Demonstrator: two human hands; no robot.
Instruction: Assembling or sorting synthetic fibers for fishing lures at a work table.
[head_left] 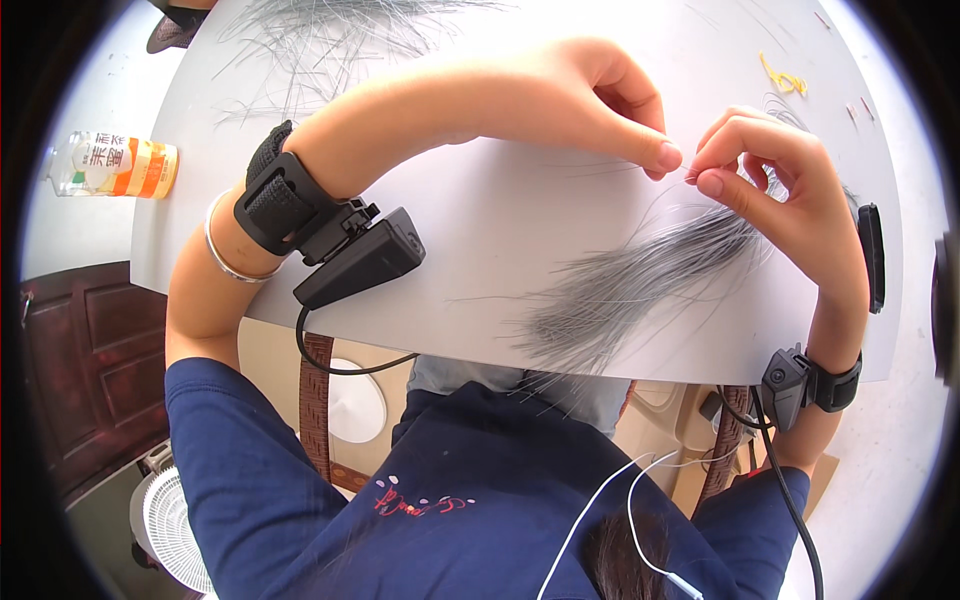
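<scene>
My left hand [610, 110] reaches over the table, thumb and forefinger closed in a pinch on a thin grey strand whose fine line trails leftward. Close to its right, my right hand [775, 175] pinches with thumb and forefinger at the same spot, the two sets of fingertips almost meeting. A tiny reddish bit shows at the right fingertips; it is too small to name. Below the hands lies a loose bundle of grey wire-like strands [640, 285], fanning toward the table's front edge. Its far end passes behind my right hand.
More grey strands [330, 40] spread over the white table [470, 260] at the far left. Yellow ties [783, 76] lie far right, a black device [871, 258] at the right edge. Beyond the left edge is a bottle [115, 165]. Cables run from both wrist-strapped cameras.
</scene>
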